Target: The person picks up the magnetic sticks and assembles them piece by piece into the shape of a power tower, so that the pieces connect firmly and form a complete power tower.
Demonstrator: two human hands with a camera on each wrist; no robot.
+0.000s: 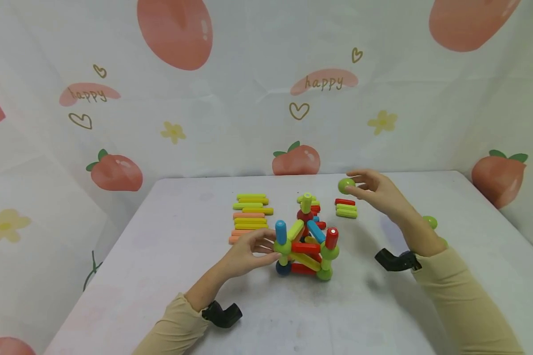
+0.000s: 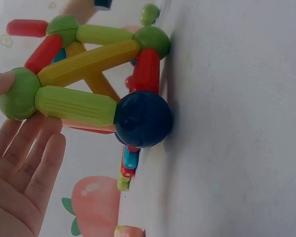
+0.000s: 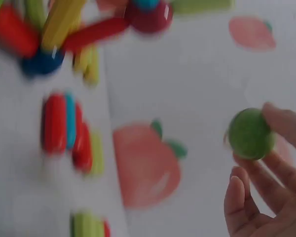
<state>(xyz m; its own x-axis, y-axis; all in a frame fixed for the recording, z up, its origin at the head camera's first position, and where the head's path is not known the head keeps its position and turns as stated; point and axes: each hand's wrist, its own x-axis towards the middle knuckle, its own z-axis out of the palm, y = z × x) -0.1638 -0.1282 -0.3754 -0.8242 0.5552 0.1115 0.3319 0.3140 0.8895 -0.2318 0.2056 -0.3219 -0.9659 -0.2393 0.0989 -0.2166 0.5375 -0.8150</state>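
A frame of coloured rods and balls stands on the table, with several rods pointing up from its top corners. At its near left corner, my left hand pinches a green ball, thumb on one side and fingertips on the other. Below that ball, a light green rod runs down to a dark blue ball resting on the table. My right hand is raised at the back right, apart from the frame. Between its thumb and fingers it holds a loose green ball.
Yellow, light green and orange rods lie in a column left of the frame. A short row of red and light green rods lies behind it on the right. Another green ball shows beside my right forearm. A printed curtain hangs behind the table.
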